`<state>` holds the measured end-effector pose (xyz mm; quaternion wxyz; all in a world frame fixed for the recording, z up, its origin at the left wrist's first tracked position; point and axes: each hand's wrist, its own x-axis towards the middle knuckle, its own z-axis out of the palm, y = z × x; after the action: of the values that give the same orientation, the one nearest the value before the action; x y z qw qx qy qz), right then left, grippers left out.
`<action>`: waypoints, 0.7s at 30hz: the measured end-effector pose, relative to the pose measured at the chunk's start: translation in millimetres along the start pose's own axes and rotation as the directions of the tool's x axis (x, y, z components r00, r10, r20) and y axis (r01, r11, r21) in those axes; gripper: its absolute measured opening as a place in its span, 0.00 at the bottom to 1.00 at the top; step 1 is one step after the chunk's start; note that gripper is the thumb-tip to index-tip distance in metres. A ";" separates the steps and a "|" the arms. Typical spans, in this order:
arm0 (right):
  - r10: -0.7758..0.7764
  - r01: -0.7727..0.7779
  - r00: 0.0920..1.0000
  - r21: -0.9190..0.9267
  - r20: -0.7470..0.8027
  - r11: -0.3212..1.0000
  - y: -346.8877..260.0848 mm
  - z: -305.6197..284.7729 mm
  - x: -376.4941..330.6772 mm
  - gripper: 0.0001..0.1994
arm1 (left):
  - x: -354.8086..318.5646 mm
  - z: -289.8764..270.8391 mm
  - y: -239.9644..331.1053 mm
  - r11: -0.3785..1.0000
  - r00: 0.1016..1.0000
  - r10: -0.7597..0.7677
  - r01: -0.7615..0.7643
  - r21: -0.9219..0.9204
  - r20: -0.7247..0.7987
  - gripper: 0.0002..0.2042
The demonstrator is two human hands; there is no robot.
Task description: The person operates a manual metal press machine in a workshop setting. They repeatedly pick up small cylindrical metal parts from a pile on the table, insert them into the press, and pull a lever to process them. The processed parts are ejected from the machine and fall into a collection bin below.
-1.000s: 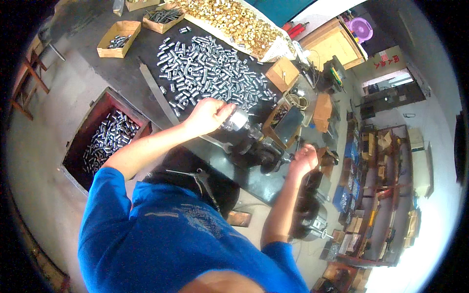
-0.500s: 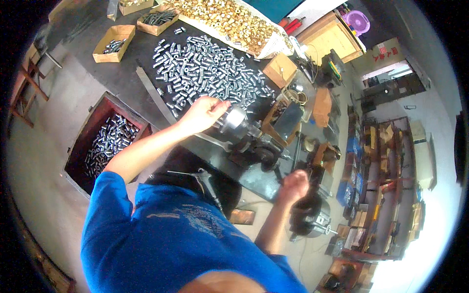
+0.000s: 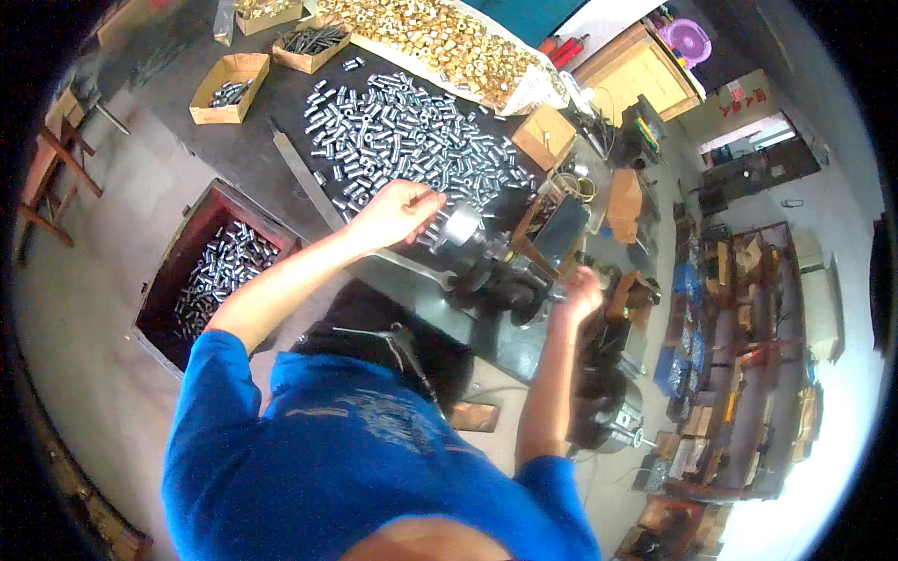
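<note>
My left hand is closed, its fingertips bunched in front of the shiny metal cylinder of a bench-mounted device. What the fingers hold, if anything, is too small to make out. Behind the cylinder sits the dark body of the device. On its right side my right hand is raised and closed, somewhat blurred; the thing inside it does not show. Beyond my left hand a broad heap of short silver metal sleeves covers the dark bench.
A red-brown crate with more silver sleeves stands left of the bench. Brass-coloured parts lie on a sheet at the back. Open cardboard boxes hold small parts. A flat metal bar and a wrench-like tool lie near my left arm.
My right hand has moved up and away from me, to the right side of the device. My left hand keeps its place by the cylinder. The whole view has shifted slightly.
</note>
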<state>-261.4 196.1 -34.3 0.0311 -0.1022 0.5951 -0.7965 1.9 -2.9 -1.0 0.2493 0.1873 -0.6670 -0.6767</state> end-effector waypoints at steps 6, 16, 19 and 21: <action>-0.108 0.060 0.984 0.304 0.144 0.951 -49.9 -14.2 -46.3 0.06 | -7.3 -11.2 -6.7 0.988 1.000 -0.017 0.019 -0.154 0.011 0.14; -0.364 0.476 0.864 -0.328 0.347 0.816 -16.2 -81.0 -148.3 0.12 | -84.3 -22.6 -45.3 0.852 0.980 -0.144 0.192 -0.487 0.136 0.09; 0.130 0.102 0.905 -0.503 0.405 0.858 13.0 -87.1 -190.5 0.12 | -122.5 -18.3 -69.1 0.782 0.967 -0.222 0.253 -0.570 0.124 0.11; 0.321 0.147 0.775 -0.650 0.544 0.745 35.4 -65.6 -211.2 0.15 | -143.0 -16.0 -79.9 0.708 0.937 -0.324 0.334 -0.622 0.134 0.13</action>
<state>-70.7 283.8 -112.4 0.2280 -0.3345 0.7960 -0.4501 119.5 67.0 -92.5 0.1682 0.2023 -0.3564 -0.8965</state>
